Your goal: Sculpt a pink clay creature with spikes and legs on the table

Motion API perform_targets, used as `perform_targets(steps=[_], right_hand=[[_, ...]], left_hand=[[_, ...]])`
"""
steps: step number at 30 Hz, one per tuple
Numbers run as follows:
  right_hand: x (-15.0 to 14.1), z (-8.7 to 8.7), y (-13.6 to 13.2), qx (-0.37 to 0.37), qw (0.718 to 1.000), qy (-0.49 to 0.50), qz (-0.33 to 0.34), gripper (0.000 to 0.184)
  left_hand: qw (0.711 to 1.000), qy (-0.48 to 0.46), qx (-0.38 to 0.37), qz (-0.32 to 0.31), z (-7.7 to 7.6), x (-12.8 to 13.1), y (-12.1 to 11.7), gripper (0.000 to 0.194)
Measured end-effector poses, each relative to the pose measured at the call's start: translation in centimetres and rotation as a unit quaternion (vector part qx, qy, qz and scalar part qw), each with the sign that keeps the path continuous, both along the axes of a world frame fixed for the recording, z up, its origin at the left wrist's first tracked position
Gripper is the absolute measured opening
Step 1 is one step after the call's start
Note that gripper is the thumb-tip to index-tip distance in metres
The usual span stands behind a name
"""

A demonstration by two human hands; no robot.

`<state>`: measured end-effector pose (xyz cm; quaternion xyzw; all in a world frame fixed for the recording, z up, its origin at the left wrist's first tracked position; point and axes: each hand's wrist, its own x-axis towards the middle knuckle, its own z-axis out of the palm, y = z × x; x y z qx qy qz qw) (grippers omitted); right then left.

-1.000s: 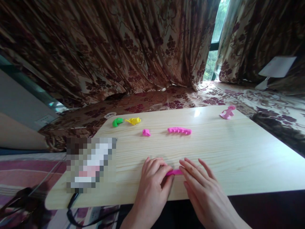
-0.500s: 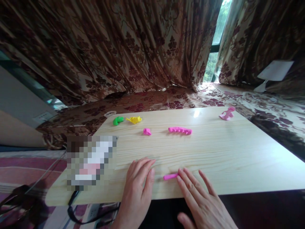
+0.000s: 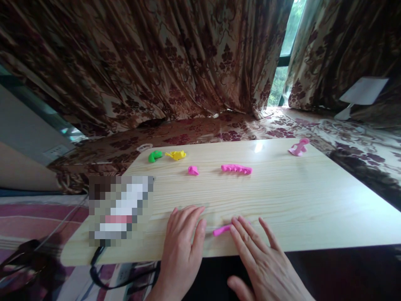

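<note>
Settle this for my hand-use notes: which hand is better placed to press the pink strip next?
Probably the right hand: its fingers lie over the pink strip, while the left hand sits apart from it.

Looks like pale wood grain across the surface [image 3: 313, 200], smooth, with a glossy glare near the far edge. Appears soft and clay-like, smooth and fairly matt, in the pink roll [image 3: 222, 230]; similarly clay-like but bumpy along the ridged pink strip [image 3: 236, 169], and lumpy in the small pink piece [image 3: 193, 170], green piece [image 3: 155, 156] and yellow piece [image 3: 177, 155]. Reads as heavy patterned cloth, with a faint sheen on the folds, in the curtain [image 3: 188, 62]; as woven cloth in the striped bedding [image 3: 21, 217]. Seems smooth and matt on the white lampshade [image 3: 365, 90], material unclear.
</note>
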<state>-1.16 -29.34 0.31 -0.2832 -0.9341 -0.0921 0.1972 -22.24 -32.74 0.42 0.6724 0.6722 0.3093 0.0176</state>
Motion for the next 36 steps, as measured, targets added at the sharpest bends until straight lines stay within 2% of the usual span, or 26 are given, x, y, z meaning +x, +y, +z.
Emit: perform_targets(steps=[3,9,12,15,17,22,25,28,32,36], right_hand=[[-0.6,0.3,0.5,-0.040,0.998,-0.010,-0.041,0.058],[0.4,-0.1,-0.6,0.054,0.998,0.007,0.041,0.044],[0.0,0.7,-0.2,-0.023,1.000,0.014,0.015,0.052],[0.0,1.8,1.4,-0.119,0.993,0.014,-0.007,0.049],[0.6,2.1,2.5,-0.150,0.988,0.018,-0.015,0.047],[1.8,1.6,3.9,-0.181,0.978,0.082,-0.059,0.038],[1.2,1.6,4.3,-0.220,0.966,0.121,-0.060,0.024],[0.9,1.9,4.7,-0.232,0.961,0.140,-0.054,0.009],[1.8,2.1,5.1,-0.203,0.964,0.164,-0.049,0.008],[3.1,1.7,5.1,-0.194,0.969,0.144,-0.059,0.017]], left_hand=[[1.000,0.004,-0.005,-0.004,-0.1,-0.2,0.0,0.030],[1.000,0.000,0.002,-0.014,-0.4,-0.4,-0.2,0.030],[0.999,0.001,-0.007,-0.045,0.3,0.5,0.1,0.031],[0.996,0.012,-0.030,-0.081,0.9,1.4,0.6,0.030],[0.995,0.018,-0.036,-0.091,1.1,1.6,0.8,0.029],[0.995,0.004,-0.023,-0.092,0.7,1.4,1.4,0.031],[0.996,-0.005,-0.022,-0.091,0.8,1.3,1.7,0.032],[0.996,-0.013,-0.026,-0.085,1.3,1.4,2.0,0.023],[0.996,-0.015,-0.009,-0.087,2.0,2.1,2.5,0.015],[0.995,-0.016,-0.019,-0.094,1.8,2.9,2.9,0.017]])
